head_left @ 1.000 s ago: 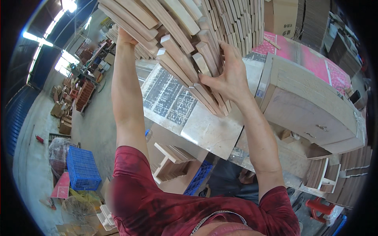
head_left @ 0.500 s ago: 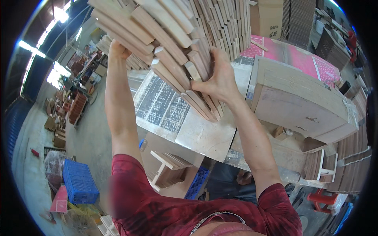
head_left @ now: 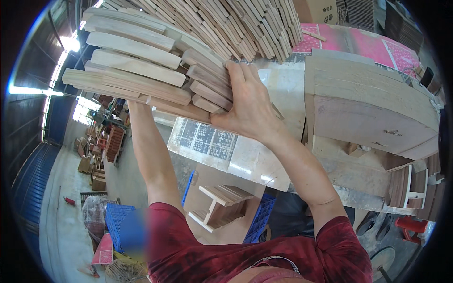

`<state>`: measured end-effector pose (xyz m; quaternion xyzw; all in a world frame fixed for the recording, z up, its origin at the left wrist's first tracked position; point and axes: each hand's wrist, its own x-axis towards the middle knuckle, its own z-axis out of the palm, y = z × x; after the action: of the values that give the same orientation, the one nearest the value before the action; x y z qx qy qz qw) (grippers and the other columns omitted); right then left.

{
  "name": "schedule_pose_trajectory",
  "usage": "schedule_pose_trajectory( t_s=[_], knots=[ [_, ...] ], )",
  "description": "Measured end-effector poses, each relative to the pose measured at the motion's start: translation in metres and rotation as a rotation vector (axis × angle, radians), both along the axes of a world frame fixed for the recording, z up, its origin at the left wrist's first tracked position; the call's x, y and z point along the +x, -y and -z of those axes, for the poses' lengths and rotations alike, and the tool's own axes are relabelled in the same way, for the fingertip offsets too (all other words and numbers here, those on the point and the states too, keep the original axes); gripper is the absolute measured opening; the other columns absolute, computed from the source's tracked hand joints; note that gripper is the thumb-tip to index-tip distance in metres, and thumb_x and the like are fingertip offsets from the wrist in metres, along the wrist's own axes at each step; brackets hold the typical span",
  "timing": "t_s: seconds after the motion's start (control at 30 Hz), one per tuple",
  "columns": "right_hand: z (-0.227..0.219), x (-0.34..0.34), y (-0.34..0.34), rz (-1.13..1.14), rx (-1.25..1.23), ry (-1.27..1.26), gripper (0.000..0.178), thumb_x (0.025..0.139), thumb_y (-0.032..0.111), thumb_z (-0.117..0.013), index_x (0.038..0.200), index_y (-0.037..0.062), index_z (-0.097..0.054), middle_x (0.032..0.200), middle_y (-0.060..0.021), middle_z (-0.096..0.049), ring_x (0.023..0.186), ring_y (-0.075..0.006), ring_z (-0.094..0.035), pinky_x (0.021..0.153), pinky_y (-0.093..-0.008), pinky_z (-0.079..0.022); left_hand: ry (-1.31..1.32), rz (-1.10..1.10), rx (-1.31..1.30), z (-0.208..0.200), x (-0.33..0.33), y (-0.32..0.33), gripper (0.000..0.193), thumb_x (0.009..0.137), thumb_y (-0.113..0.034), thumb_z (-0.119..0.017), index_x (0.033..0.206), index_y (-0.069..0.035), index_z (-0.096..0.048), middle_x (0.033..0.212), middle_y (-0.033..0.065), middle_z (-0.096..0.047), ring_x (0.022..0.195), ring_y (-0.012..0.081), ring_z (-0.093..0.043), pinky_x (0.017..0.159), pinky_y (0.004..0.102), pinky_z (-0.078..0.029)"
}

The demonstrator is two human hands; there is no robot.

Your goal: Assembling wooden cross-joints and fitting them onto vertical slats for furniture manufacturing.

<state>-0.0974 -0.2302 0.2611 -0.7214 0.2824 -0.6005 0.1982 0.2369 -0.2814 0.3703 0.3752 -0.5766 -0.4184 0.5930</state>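
A thick bundle of pale wooden slats (head_left: 137, 63) is held up in front of me, lying nearly sideways with its ends stepped unevenly. My right hand (head_left: 245, 101) is closed round its right end, the thumb along the lower edge and the fingers over the far side. My left forearm (head_left: 153, 155) rises to the bundle's underside toward its left end. That hand is hidden by the wood, but it bears the load there. Beyond the bundle, a tall stack of similar slats (head_left: 264, 28) stands on the worktable (head_left: 259, 165).
A large pale box-like block (head_left: 377, 127) sits on the right of the table, near a pink patterned sheet (head_left: 349, 37). Below are a small stack of wooden pieces (head_left: 226, 203) and a blue crate (head_left: 260, 219). A red stool (head_left: 410, 226) stands at lower right.
The bundle has turned from steeply upright to nearly sideways, and its left end has swung left and down. My right hand has moved slightly left; my left hand has gone behind the wood.
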Motion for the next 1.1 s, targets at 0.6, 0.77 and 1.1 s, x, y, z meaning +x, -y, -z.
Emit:
schedule_pose_trajectory(
  t_s=[0.6,0.77,1.1],
  knots=[
    [0.003,-0.014,0.023,-0.043,-0.015,-0.039,0.089,0.056,0.026,-0.086,0.129,-0.0074,-0.045,0.115,-0.0266,-0.056,0.107,-0.0445,-0.056,0.094,-0.0477,-0.049,-0.249,0.028,-0.011,0.002,-0.022,0.024,0.057,0.089,-0.028,-0.070,0.137,0.001,-0.055,0.131,0.0201,-0.065,0.116,0.0326,-0.067,0.096,0.0506,-0.059],
    [0.021,-0.007,0.059,-0.069,0.061,0.007,0.090,0.060,0.024,-0.083,0.137,-0.0082,-0.048,0.127,-0.0246,-0.060,0.114,-0.0348,-0.062,0.098,-0.0423,-0.050,-0.293,-0.070,-0.074,0.012,-0.026,0.019,0.056,0.090,-0.028,-0.069,0.137,0.000,-0.055,0.132,0.0192,-0.065,0.119,0.0308,-0.065,0.100,0.0500,-0.056],
    [0.022,-0.008,0.060,-0.321,0.258,0.243,0.080,0.064,0.011,-0.079,0.135,-0.0087,-0.048,0.122,-0.0190,-0.062,0.110,-0.0270,-0.062,0.097,-0.0367,-0.049,-0.278,0.113,0.044,0.018,-0.039,0.047,0.050,0.095,-0.036,-0.069,0.131,-0.002,-0.063,0.128,0.0152,-0.068,0.120,0.0255,-0.064,0.109,0.0422,-0.048]
  ],
)
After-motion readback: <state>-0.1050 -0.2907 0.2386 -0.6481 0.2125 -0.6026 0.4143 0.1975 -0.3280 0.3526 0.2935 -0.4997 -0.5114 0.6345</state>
